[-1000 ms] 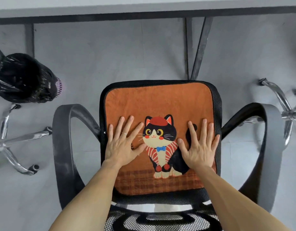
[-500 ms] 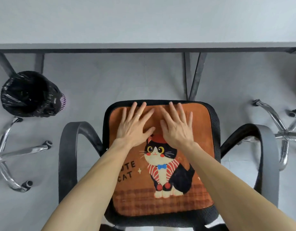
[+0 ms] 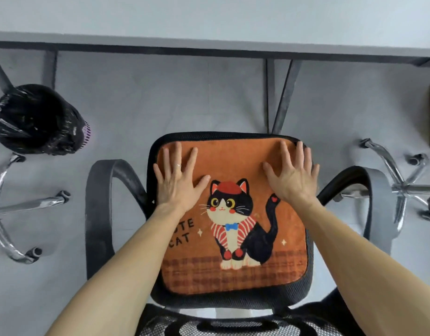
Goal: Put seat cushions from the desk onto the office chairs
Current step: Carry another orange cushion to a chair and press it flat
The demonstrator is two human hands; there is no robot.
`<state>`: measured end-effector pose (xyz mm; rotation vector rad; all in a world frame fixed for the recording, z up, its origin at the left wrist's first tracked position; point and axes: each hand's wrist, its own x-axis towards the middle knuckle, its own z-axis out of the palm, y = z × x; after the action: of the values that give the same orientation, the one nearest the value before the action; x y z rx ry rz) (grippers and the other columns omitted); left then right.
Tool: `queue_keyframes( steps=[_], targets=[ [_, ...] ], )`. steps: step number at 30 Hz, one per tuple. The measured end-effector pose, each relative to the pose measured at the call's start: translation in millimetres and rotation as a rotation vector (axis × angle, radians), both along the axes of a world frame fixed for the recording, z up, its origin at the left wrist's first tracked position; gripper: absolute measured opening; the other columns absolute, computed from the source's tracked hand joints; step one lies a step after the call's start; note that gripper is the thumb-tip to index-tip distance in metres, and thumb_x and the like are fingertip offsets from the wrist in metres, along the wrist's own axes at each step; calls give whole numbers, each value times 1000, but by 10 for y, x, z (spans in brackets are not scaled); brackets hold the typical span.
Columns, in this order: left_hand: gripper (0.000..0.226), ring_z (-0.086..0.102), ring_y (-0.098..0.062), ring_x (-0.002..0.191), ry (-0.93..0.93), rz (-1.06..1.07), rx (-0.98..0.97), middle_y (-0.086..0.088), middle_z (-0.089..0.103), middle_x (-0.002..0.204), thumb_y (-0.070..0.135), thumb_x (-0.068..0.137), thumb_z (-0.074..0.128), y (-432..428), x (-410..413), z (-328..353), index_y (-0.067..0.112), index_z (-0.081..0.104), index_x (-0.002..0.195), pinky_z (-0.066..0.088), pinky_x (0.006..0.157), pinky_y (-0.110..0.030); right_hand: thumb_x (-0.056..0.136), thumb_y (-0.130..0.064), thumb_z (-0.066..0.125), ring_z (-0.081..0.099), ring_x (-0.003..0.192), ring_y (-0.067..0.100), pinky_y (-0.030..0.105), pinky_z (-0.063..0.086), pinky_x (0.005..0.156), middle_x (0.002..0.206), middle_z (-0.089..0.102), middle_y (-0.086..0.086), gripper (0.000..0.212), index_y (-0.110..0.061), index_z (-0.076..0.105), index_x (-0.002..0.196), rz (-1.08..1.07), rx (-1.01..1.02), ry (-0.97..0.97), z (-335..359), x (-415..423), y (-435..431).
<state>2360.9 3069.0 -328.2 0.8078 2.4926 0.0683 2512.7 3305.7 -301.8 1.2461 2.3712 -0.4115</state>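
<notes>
Cushion (image 3: 233,214) fabric is looking soft and plush under my palms, so I am judging it light, floppy and easy to bend, best taken by pinching two opposite edges or corners. It is lying flat on the seat of the office chair (image 3: 303,284), filling it almost rim to rim. My left hand (image 3: 177,183) and right hand (image 3: 291,178) are both resting flat on its far half, each grip spread wide with fingers splayed, pinching nothing. The mesh seat may let it slide a little. The worktop (image 3: 209,18) is sitting just beyond, bare where I can see. A lined bin (image 3: 37,120) and other chair legs (image 3: 17,207) are standing on the grey floor (image 3: 185,98).
</notes>
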Motion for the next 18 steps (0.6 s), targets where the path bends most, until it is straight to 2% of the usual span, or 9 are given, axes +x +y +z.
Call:
queue_keyframes(
  steps=[3,7,9,11,12,14,18],
  targets=[
    [79,-22,-31,150,-102,84,-1,0,-35,159,64,96,34,-222,427,208,36,-8,157,5,119,-64,93,-60,41,-12,153,25,68,9,117,167,-12,0,76,-42,4,157,-209,-133,77,155,204,-629],
    [85,-24,-33,149,-316,278,-119,1,-41,156,59,94,47,-443,1037,516,43,-10,155,10,117,-66,91,-62,49,-16,151,35,76,14,108,164,-26,-3,85,-51,-6,153,-556,-343,-53,285,579,-1513],
    [88,-17,-37,150,-471,553,-184,1,-37,158,56,92,54,-497,1271,688,48,-9,154,20,115,-65,89,-61,56,-10,148,48,70,15,113,163,-27,5,91,-51,-8,153,-776,-460,-110,363,700,-1772],
    [93,-4,-46,149,-606,899,-221,-6,-30,161,58,91,57,-509,1418,799,50,-13,151,26,114,-59,86,-59,63,-1,146,56,62,15,119,164,-23,13,100,-48,-9,155,-978,-513,-138,412,789,-1866],
    [97,2,-50,148,-650,1023,-221,-11,-27,161,61,89,58,-514,1450,830,50,-16,151,24,116,-57,84,-61,66,1,146,57,60,15,119,164,-20,15,104,-47,-9,155,-1050,-514,-131,430,822,-1866],
    [104,6,-54,146,-691,1127,-212,-17,-26,160,70,84,57,-471,1444,842,49,-21,150,18,119,-58,78,-67,70,2,147,55,62,14,119,165,-18,13,113,-46,-9,156,-1124,-458,-91,399,872,-1760],
    [117,-12,-57,143,-712,1229,-198,-16,-39,155,88,70,52,-327,1438,714,50,-30,144,9,115,-66,62,-82,70,1,147,54,67,16,116,164,-23,10,131,-44,-14,155,-1219,-421,-53,213,858,-1529]
  ],
)
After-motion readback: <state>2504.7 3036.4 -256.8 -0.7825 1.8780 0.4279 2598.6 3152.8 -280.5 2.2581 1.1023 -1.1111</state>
